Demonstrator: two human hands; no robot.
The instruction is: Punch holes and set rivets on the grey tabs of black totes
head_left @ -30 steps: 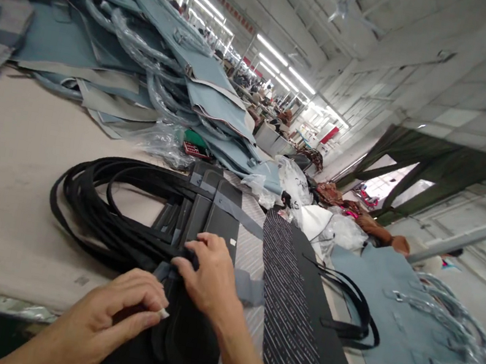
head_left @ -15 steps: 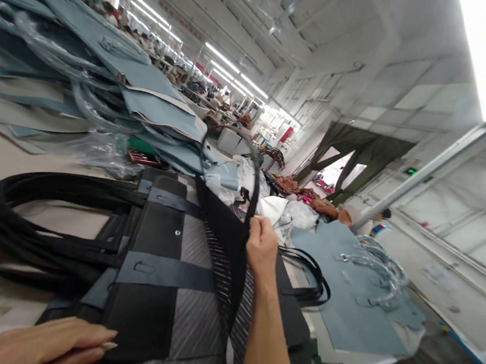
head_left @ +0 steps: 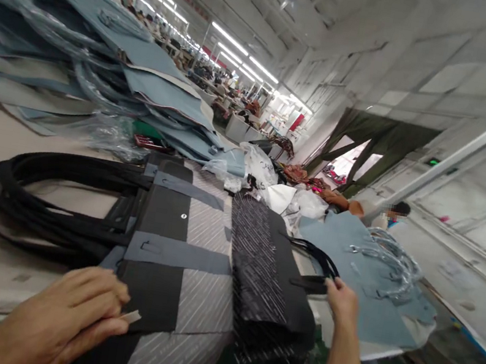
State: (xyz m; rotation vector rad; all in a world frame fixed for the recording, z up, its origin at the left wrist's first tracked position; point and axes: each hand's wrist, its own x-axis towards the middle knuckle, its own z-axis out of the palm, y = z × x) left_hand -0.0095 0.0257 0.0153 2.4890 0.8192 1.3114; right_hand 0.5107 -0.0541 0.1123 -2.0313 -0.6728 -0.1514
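A stack of black and grey-striped bag panels (head_left: 200, 299) lies before me, with dark blue-grey tabs (head_left: 179, 253) and looped black handles (head_left: 60, 161) toward the left. My left hand (head_left: 72, 309) is at the near left edge of this stack. Its thumb and fingers pinch a small pale strip (head_left: 131, 316). On the right, a black striped panel (head_left: 262, 260) lies with its lining side up, its black strap handle (head_left: 312, 284) pointing right. My right hand (head_left: 342, 298) has its fingers closed around the end of that handle.
Blue-grey panels with plastic-wrapped handles (head_left: 155, 93) are piled at the far left. More blue-grey panels (head_left: 359, 294) lie at right. Crumpled clear plastic bags (head_left: 264, 167) sit behind the stack. A person (head_left: 393, 213) is at the far right, below a slanting metal post (head_left: 462, 153).
My right hand has moved right and down, laying over the panel that stood raised in the middle. My left hand has shifted slightly up and right, still with the pale strip.
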